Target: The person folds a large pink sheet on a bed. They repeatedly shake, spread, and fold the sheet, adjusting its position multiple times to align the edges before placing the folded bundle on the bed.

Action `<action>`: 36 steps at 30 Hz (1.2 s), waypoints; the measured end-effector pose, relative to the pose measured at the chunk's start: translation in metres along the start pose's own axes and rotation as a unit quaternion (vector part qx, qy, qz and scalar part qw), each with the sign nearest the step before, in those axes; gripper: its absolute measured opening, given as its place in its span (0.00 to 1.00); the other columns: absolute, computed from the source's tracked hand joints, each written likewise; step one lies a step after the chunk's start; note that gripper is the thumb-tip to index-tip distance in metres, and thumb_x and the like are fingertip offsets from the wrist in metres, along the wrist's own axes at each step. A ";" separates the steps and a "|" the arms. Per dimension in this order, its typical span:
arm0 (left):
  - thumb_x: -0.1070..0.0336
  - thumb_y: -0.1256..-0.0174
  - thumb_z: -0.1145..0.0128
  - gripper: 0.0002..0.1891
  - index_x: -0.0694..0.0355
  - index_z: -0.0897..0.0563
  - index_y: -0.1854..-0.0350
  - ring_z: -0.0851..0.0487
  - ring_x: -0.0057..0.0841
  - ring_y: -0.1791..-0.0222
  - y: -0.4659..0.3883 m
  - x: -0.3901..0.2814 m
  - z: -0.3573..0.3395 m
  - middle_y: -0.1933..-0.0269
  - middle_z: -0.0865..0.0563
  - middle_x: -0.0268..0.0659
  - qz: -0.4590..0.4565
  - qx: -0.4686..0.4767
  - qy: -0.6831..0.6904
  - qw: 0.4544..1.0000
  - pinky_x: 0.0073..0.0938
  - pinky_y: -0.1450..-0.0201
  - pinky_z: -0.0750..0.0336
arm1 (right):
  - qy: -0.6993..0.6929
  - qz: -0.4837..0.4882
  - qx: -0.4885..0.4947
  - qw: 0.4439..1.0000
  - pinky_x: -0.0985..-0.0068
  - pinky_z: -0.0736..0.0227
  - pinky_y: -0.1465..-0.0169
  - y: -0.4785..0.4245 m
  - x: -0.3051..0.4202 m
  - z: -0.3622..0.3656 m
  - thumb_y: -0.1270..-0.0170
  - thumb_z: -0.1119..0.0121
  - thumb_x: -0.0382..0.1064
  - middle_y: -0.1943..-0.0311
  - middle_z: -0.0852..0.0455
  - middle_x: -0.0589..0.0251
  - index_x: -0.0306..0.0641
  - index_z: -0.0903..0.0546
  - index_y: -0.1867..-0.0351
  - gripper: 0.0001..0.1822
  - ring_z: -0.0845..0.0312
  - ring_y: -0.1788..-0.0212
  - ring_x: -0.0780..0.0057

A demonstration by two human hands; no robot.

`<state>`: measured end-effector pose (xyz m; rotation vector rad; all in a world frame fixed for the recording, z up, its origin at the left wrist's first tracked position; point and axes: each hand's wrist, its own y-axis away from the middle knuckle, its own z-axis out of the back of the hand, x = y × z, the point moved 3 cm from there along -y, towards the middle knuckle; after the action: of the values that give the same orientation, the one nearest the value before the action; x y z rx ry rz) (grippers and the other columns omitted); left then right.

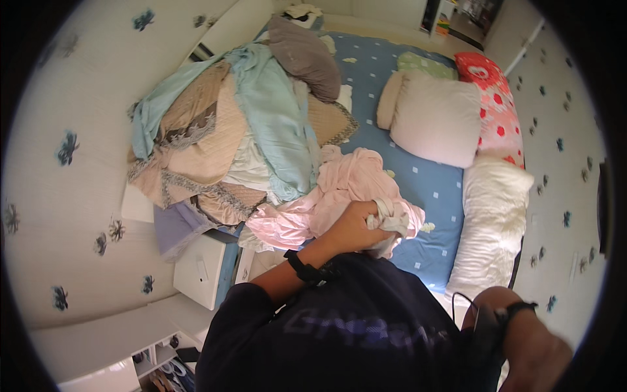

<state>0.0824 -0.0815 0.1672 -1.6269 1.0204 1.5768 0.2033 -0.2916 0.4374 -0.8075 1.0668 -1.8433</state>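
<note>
My left hand [361,224] grips a bunched whitish-grey cloth [392,218] close in front of my chest. Under and beyond it lies a crumpled pink fabric [350,176], gathered and wrinkled on the blue bed sheet [416,196]. At the lower right is my right hand [546,350], blurred and away from the bed's fabrics; its fingers cannot be made out. A black band [520,307] circles that wrist, with a dark object [485,318] and a thin cable beside it. Another black band [308,269] is on my left wrist.
Left of the pink fabric, a light-blue cover [277,127] lies over beige quilted bedding [215,152]. A grey-brown pillow [306,59] rests behind. Pale pink [436,117], red-patterned [497,108] and white [492,220] pillows line the right side. A white cabinet [201,269] stands lower left.
</note>
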 end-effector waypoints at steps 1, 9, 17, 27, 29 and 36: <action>0.71 0.43 0.31 0.10 0.65 0.17 0.62 0.20 0.13 0.65 0.000 0.002 0.000 0.67 0.17 0.28 -0.031 -0.006 -0.020 0.999 0.18 0.63 0.25 | -0.002 -0.075 0.034 0.997 0.63 0.22 0.54 0.006 -0.014 -0.005 0.42 0.32 0.40 0.67 0.13 0.56 0.39 0.16 0.62 0.10 0.16 0.62 0.64; 0.74 0.46 0.33 0.16 0.67 0.15 0.53 0.16 0.17 0.61 -0.003 0.004 -0.007 0.61 0.12 0.35 -0.068 0.007 -0.063 0.996 0.22 0.57 0.22 | -0.066 -0.519 0.096 0.847 0.63 0.29 0.40 0.184 -0.135 -0.114 0.57 0.19 0.46 0.44 0.19 0.51 0.35 0.27 0.36 0.45 0.23 0.41 0.52; 0.72 0.46 0.32 0.16 0.67 0.15 0.53 0.16 0.18 0.62 0.007 0.014 -0.025 0.61 0.12 0.35 -0.010 -0.019 -0.091 0.996 0.22 0.57 0.22 | -0.053 -0.537 0.147 0.829 0.69 0.23 0.61 0.229 -0.133 -0.111 0.48 0.27 0.40 0.68 0.14 0.55 0.37 0.18 0.56 0.19 0.16 0.65 0.57; 0.75 0.42 0.33 0.23 0.72 0.22 0.43 0.18 0.20 0.51 0.063 0.051 -0.021 0.49 0.15 0.38 0.012 -0.264 0.021 0.964 0.23 0.48 0.23 | 0.028 -0.529 0.033 0.848 0.73 0.23 0.59 0.318 -0.121 -0.058 0.49 0.41 0.23 0.66 0.14 0.55 0.35 0.16 0.59 0.14 0.16 0.64 0.60; 0.77 0.42 0.33 0.27 0.74 0.25 0.39 0.18 0.22 0.51 0.088 0.047 -0.008 0.48 0.16 0.39 -0.003 -0.353 -0.058 0.934 0.22 0.47 0.23 | 0.011 -0.599 0.028 0.800 0.73 0.24 0.59 0.334 -0.118 -0.039 0.47 0.42 0.23 0.67 0.14 0.56 0.35 0.17 0.58 0.14 0.16 0.65 0.63; 0.80 0.45 0.41 0.32 0.77 0.30 0.34 0.20 0.30 0.44 0.228 0.046 0.079 0.43 0.19 0.51 -0.038 -0.545 -0.322 0.773 0.28 0.43 0.25 | 0.210 -0.603 -0.197 0.744 0.81 0.28 0.62 0.395 -0.088 0.095 0.33 0.41 0.31 0.64 0.18 0.69 0.31 0.20 0.51 0.11 0.25 0.65 0.82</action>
<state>-0.1560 -0.1289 0.1315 -1.4420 -0.4665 2.6139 0.4559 -0.3608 0.1144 -1.6448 1.3767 -3.0355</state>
